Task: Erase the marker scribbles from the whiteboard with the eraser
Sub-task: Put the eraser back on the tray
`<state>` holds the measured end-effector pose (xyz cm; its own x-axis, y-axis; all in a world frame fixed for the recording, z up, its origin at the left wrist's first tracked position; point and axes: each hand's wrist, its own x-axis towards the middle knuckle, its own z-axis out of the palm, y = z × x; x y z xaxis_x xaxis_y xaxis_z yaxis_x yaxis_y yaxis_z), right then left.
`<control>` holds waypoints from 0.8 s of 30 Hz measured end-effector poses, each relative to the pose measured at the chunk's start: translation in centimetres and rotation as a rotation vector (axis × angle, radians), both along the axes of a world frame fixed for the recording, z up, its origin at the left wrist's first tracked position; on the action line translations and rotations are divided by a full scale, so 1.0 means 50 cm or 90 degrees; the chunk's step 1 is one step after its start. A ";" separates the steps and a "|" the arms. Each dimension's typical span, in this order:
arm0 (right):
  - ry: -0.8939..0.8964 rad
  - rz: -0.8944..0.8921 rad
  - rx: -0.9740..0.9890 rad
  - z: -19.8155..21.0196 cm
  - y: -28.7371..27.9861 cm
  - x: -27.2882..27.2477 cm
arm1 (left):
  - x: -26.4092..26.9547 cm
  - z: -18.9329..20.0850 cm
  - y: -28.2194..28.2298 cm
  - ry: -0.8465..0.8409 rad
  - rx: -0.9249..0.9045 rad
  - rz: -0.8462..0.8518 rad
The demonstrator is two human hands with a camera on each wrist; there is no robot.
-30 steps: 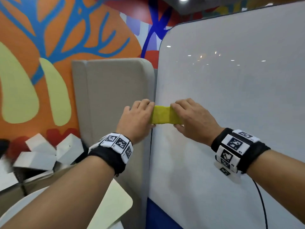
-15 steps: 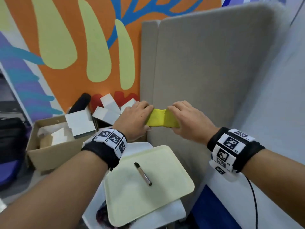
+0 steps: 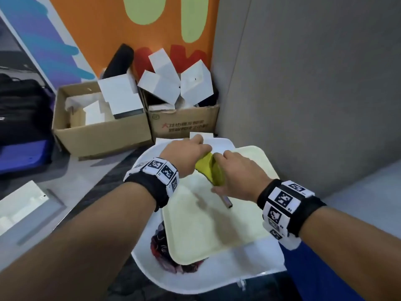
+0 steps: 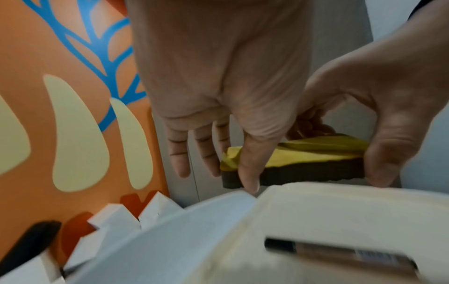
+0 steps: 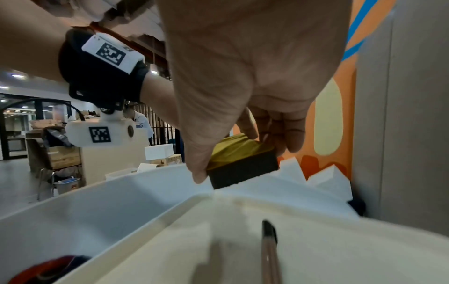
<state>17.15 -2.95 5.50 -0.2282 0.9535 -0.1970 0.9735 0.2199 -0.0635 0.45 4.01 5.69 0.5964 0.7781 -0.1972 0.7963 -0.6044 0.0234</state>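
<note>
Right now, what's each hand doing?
Left hand: holding one end of the eraser.
Right hand: holding its other end.

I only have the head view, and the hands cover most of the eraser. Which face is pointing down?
Observer: The left wrist view shows the eraser with its dark felt face down and the yellow face on top.
Operator: How does the right hand hold it?
Observer: In the right wrist view the right hand pinches it, thumb on the near side, fingers on the far side.
Operator: And the left hand?
Observer: The left hand has its thumb across one end, fingers behind it.
</note>
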 end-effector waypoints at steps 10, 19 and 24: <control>0.080 -0.146 -0.129 -0.233 -0.021 -0.044 | 0.043 -0.218 0.024 0.063 -0.125 -0.021; 0.088 -0.159 -0.098 -0.246 -0.025 -0.047 | 0.049 -0.241 0.030 0.035 -0.107 -0.013; 0.093 -0.149 -0.106 -0.243 -0.025 -0.043 | 0.046 -0.236 0.029 0.022 -0.120 -0.013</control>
<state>15.00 -4.22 -6.67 -0.0447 0.9407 -0.3362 0.9743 -0.0334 -0.2229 2.76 5.45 -6.09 0.6018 0.7133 -0.3592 0.7864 -0.6077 0.1109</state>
